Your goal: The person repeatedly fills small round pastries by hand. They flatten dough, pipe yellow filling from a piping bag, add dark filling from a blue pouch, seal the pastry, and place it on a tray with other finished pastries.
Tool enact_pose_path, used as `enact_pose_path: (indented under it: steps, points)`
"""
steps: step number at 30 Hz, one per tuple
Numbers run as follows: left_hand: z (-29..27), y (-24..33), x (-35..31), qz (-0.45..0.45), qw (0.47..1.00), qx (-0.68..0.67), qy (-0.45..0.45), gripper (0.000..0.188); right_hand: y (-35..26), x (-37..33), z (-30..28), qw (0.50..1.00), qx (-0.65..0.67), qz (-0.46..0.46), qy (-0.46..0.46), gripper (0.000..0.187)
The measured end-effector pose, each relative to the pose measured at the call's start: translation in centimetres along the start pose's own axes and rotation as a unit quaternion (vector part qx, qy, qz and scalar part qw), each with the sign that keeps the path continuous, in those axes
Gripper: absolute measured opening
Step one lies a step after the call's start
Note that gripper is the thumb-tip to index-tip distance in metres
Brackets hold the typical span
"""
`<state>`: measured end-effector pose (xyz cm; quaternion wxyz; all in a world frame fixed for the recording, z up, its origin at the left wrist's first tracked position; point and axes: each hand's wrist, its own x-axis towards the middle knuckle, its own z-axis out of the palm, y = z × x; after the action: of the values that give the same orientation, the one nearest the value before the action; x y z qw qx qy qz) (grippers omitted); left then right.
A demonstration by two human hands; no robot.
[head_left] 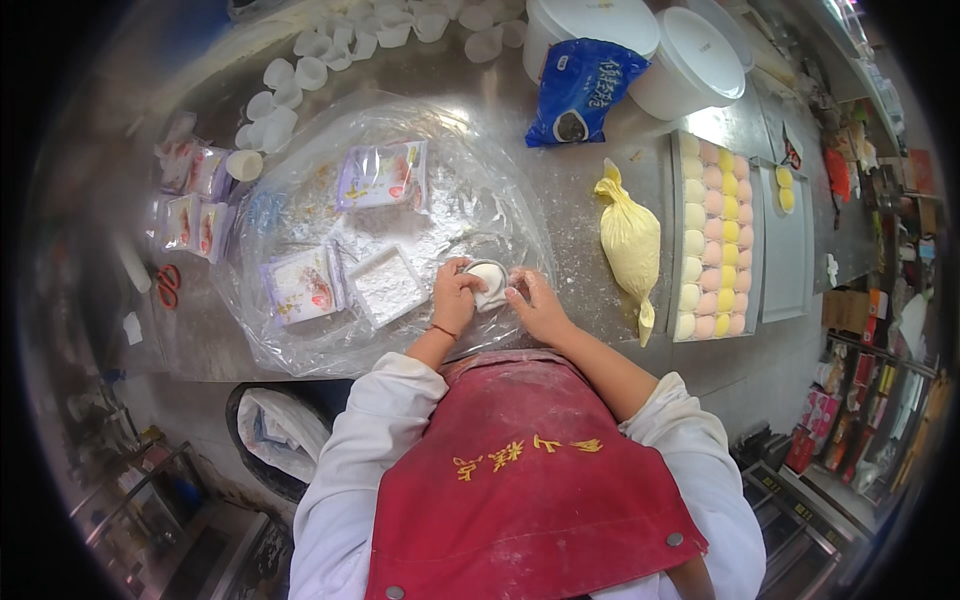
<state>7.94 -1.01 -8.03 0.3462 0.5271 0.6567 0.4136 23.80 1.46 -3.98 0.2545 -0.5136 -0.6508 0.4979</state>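
A piece of soft white dough [489,284] sits in a small round dark-rimmed ring or cup near the table's front edge. From its left side my left hand [454,302] grips it, with curled fingers at the rim. My right hand [541,309] pinches the dough's right edge between thumb and fingers. What lies inside the dough is too small to tell. Left of my hands is a shallow white tray [386,288] dusted with flour. A tied, pale yellow filled bag [630,237] lies to the right.
Clear plastic sheeting [480,185] lies under printed packets [383,176]. White cups [311,72] are scattered at the back. Beyond the yellow bag stands a tray of white, pink and yellow balls [712,240]. A blue bag [585,92] leans on white tubs [688,65]. Red-handled scissors [168,286] lie left.
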Motion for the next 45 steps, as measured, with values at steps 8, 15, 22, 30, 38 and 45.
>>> enact_pose_path:
  steps: [8,15,22,30,38,45]
  points:
    - [0.4,0.0,0.2,-0.05,0.999,-0.007,0.002,0.025,-0.9,-1.1,-0.4,0.995,-0.019,-0.029,-0.092,0.023]
    - [0.2,0.2,0.0,0.017,0.997,0.057,-0.038,0.023,-1.6,1.4,-0.7,0.971,-0.152,-0.139,-0.121,0.013]
    - [-0.3,0.4,-0.8,0.027,0.998,-0.007,-0.057,0.013,-1.8,3.7,0.9,0.997,-0.035,0.057,0.028,0.021]
    - [0.0,0.9,-1.0,-0.017,0.999,-0.008,0.043,0.016,-1.9,4.3,0.9,0.963,-0.209,-0.147,0.088,0.02]
    - [-0.5,1.7,-1.4,-0.16,0.982,-0.087,0.04,0.017,-2.1,5.1,3.5,0.904,-0.352,-0.242,-0.034,0.046]
    - [-0.9,1.3,-2.8,-0.191,0.958,-0.212,0.04,0.024,-2.7,5.4,3.2,0.888,-0.392,-0.223,-0.088,0.055]
